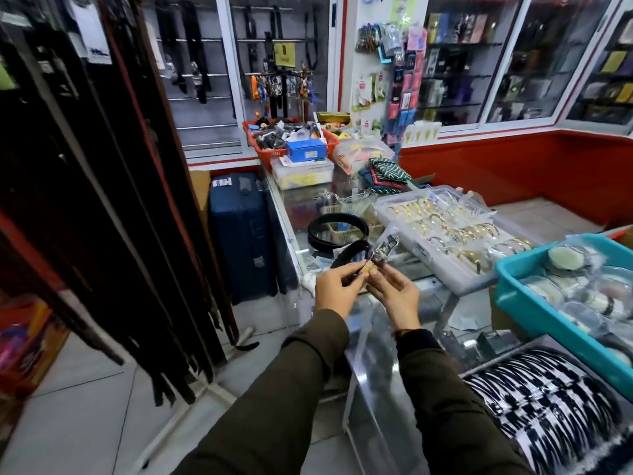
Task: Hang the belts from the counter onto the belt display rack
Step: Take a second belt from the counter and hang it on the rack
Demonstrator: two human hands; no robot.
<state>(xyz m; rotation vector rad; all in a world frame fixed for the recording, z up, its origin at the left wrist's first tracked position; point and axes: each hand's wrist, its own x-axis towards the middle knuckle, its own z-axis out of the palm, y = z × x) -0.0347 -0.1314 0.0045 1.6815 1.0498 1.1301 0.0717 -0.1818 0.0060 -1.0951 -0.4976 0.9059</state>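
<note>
Nearest us, both hands are raised over the front edge of the glass counter [342,214], pinched together on one black belt [349,252]: the left hand [337,289] grips the strap end, the right hand [394,293] holds it just behind the plastic-wrapped buckle [488,247], which sticks up past our fingertips. The rest of the strap loops back and lies coiled on the counter beyond. To hang it well, we judge we should keep the buckle end uppermost, lift until the coil clears the glass, then swing left toward the belt display rack [113,214], where dark belts already hang. We should seek a free hook; none can be made out from here.
</note>
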